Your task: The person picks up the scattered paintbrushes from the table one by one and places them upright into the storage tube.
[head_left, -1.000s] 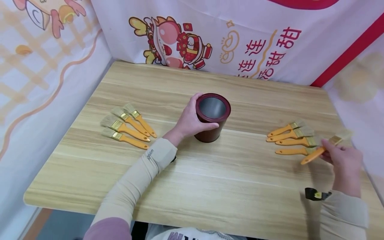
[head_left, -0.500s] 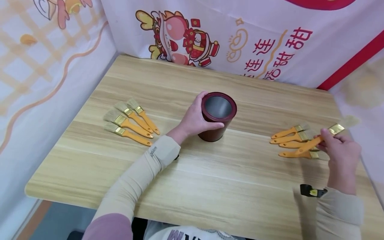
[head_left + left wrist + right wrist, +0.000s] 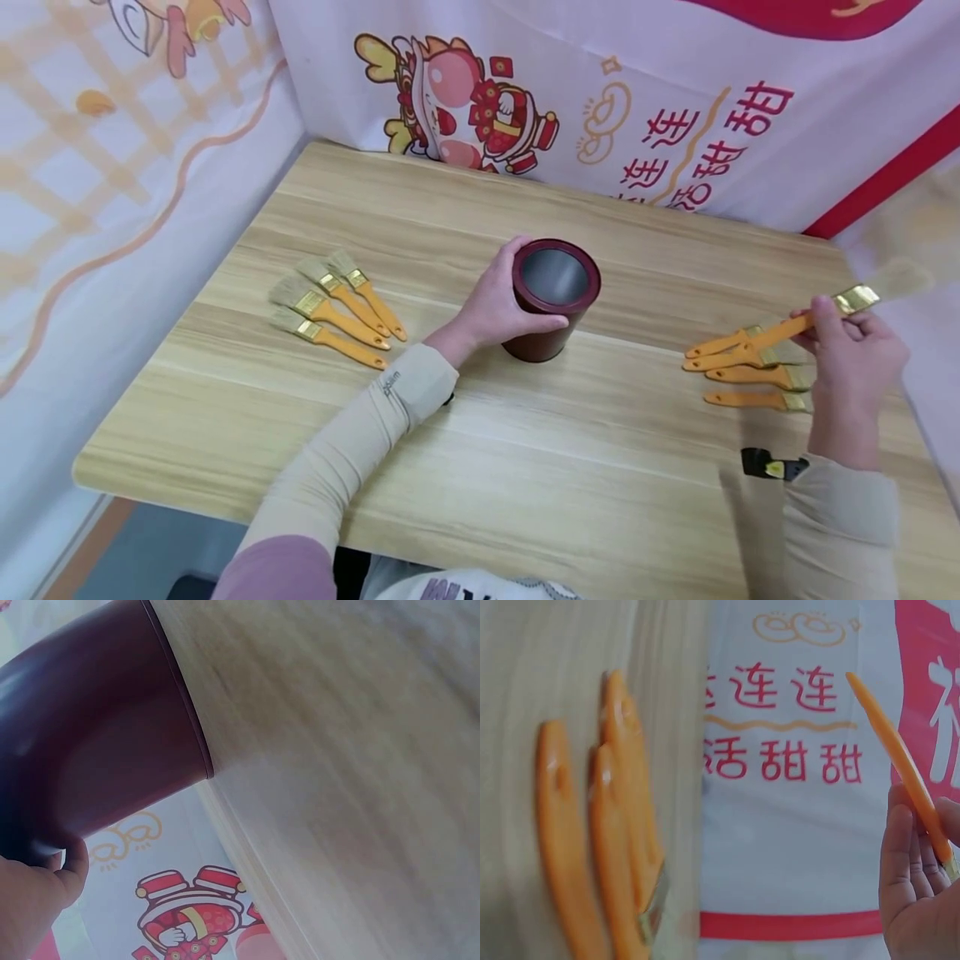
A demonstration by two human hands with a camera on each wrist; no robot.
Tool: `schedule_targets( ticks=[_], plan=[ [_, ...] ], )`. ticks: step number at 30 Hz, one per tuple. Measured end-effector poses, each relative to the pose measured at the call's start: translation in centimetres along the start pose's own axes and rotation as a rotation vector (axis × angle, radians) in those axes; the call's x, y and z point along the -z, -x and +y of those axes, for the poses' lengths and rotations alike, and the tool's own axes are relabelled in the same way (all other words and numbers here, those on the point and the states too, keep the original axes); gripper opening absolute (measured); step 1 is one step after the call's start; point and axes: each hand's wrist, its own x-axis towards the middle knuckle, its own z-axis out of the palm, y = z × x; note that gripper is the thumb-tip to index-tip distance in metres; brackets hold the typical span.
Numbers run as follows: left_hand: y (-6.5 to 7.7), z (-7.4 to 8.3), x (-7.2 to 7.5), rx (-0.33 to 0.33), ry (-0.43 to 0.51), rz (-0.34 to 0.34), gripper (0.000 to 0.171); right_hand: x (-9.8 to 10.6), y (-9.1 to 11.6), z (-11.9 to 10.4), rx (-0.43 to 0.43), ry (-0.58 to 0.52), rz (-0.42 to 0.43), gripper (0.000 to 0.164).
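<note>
My left hand (image 3: 501,302) grips a dark red can (image 3: 543,343) that stands upright near the middle of the table; its open top shows a grey inside. The left wrist view has the can's smooth wall (image 3: 112,712) and a bit of the left hand (image 3: 37,900) on it. At the right, my right hand (image 3: 855,367) pinches a paintbrush (image 3: 783,330) with an orange handle, its bristles pointing right. In the right wrist view that brush's handle (image 3: 892,742) is raised off the table. Several similar paintbrushes (image 3: 750,377) lie below the right hand, their bristles partly hidden.
Several more orange-handled paintbrushes (image 3: 348,310) lie fanned out on the left of the wooden table (image 3: 525,483). A printed cloth (image 3: 465,50) hangs behind the table, and another covers the left side (image 3: 225,175).
My right hand has lifted the paintbrush up off the right-hand group, which now shows more fully beneath it. The left hand keeps its hold on the can. The head view has shifted slightly.
</note>
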Motion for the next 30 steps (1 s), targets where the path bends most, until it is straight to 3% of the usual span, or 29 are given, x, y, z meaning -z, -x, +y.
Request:
schedule_targets(
  ticks=[10, 17, 22, 30],
  plan=[
    [0.1, 0.1, -0.1, 0.013, -0.008, 0.001, 0.110, -1.6, 0.7, 0.0, 0.069, -0.116, -0.058, 0.033],
    [0.2, 0.1, 0.1, 0.013, -0.002, -0.003, 0.109, -2.8, 1.4, -0.1, 0.130, -0.100, -0.059, 0.036],
    [0.1, 0.1, 0.1, 0.005, 0.014, 0.008, 0.108, -4.2, 2.0, -0.6, 0.209, -0.078, -0.104, 0.035],
    [0.2, 0.3, -0.1, 0.001, -0.005, 0.008, 0.108, -5.2, 2.2, -0.2, 0.296, -0.150, -0.156, 0.030]
  ],
)
